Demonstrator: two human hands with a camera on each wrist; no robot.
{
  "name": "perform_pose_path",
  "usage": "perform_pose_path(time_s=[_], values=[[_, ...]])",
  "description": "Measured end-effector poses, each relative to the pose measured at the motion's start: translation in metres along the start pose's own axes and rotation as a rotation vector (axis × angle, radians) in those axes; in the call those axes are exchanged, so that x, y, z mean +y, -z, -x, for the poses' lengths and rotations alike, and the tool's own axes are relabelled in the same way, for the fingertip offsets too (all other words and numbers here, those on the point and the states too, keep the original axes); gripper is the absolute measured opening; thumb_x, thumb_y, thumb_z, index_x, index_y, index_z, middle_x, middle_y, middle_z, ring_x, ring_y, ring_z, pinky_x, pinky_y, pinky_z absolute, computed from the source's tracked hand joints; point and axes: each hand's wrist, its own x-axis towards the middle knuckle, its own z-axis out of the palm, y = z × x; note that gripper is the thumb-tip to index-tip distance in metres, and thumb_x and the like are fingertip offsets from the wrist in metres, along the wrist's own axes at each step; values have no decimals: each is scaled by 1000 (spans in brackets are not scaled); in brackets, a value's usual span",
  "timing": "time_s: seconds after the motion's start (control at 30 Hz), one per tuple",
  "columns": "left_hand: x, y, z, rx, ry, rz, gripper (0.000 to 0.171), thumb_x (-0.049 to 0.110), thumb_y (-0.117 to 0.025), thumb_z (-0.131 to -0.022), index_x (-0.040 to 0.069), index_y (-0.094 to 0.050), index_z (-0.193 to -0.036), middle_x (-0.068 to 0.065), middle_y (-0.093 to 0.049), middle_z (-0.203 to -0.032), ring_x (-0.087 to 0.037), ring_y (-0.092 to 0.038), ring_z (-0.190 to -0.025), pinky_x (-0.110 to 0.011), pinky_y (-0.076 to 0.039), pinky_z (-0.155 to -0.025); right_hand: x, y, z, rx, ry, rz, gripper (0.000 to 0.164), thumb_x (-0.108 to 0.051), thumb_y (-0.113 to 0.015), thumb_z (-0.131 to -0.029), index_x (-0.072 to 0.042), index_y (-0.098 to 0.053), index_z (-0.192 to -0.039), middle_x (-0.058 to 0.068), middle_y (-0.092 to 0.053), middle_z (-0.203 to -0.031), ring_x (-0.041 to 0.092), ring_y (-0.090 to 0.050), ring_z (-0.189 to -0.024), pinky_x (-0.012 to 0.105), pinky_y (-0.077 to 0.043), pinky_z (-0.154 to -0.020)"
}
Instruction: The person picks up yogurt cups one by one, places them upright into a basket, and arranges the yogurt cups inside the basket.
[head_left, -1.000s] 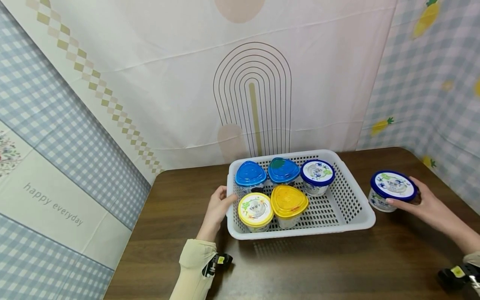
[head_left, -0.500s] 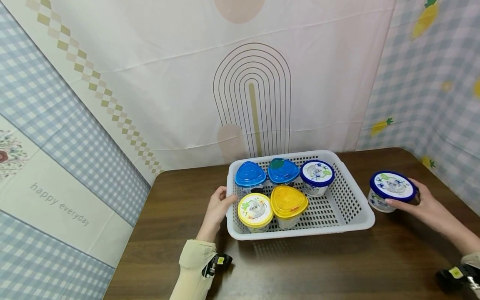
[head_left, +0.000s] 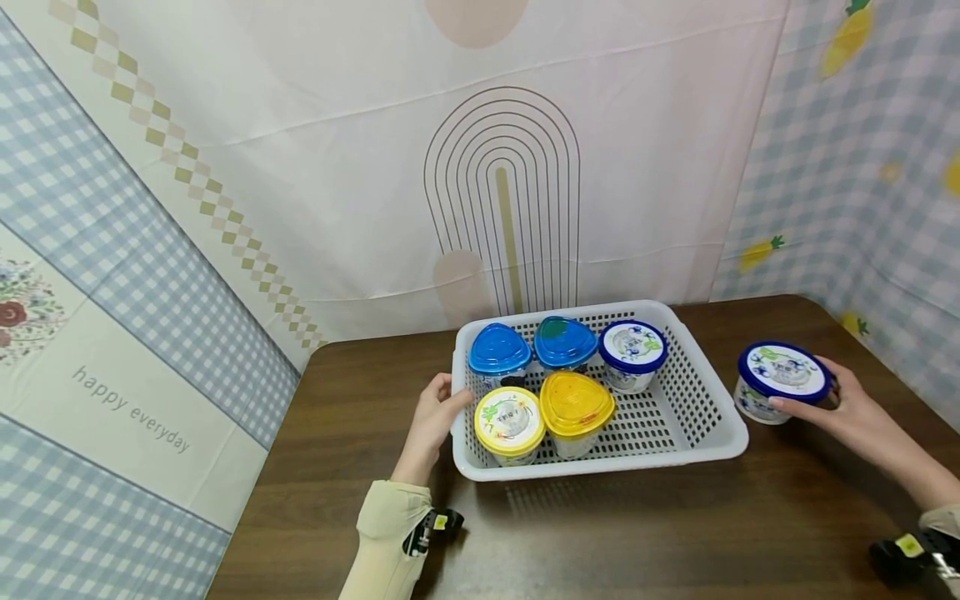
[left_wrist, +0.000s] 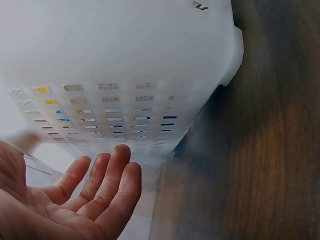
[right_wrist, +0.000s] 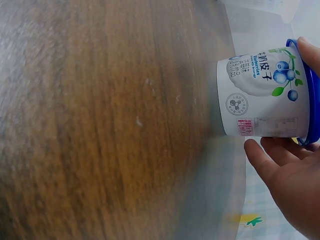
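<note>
A white perforated plastic basket [head_left: 592,473] rests on the brown table. My left hand [head_left: 435,412] holds its left rim, thumb over the edge. In the left wrist view the fingers [left_wrist: 117,187] lie along the outside of the basket wall. Right of the basket, my right hand [head_left: 843,408] grips a white tub [head_left: 786,371] with a round blue lid, thumb in front and fingers behind. Blueberries are printed on its side, seen in the right wrist view, where it stands just above the table. The far fingers are partly hidden by the tub in the head view.
Inside the basket stand two tubs with blue triangular lids [head_left: 500,348], a round blue-lidded tub [head_left: 633,346], a round yellow-lidded tub [head_left: 510,421] and one with a yellow triangular lid [head_left: 576,402]. A patterned cloth [head_left: 360,167] hangs behind the table [head_left: 600,533].
</note>
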Motion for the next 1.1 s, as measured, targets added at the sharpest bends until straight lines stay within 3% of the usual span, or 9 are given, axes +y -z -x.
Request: perform_pose_path(time_s=[0.57, 0.83, 1.1], values=[[0, 0, 0, 0, -4, -19, 31, 17, -65, -91, 2, -58, -118, -15, -68, -110, -22, -63, -88, -36, -56, -76, -5, 3, 1, 19, 21, -42, 113, -43, -67, -95, 8, 15, -154, 46, 6, -154, 66, -4, -138, 79, -16, -103], [39, 1, 25, -34, 4, -7, 30, 8, -60, -92, -5, -57, -119, -16, -68, -106, -19, -62, -84, -32, -55, -74, -12, 12, -1, 71, -13, -26, 115, -46, -67, -95, 10, 16, -152, 46, 9, -153, 64, 0, -140, 76, -17, -104], [40, 1, 26, -41, 10, -2, 31, 8, -60, -92, -6, -56, -120, -15, -68, -106, -18, -62, -84, -31, -55, -74, -20, 20, -5, 89, 9, -47, 113, -42, -65, -97, 9, 19, -152, 46, 10, -153, 61, 3, -141, 73, -15, -107]])
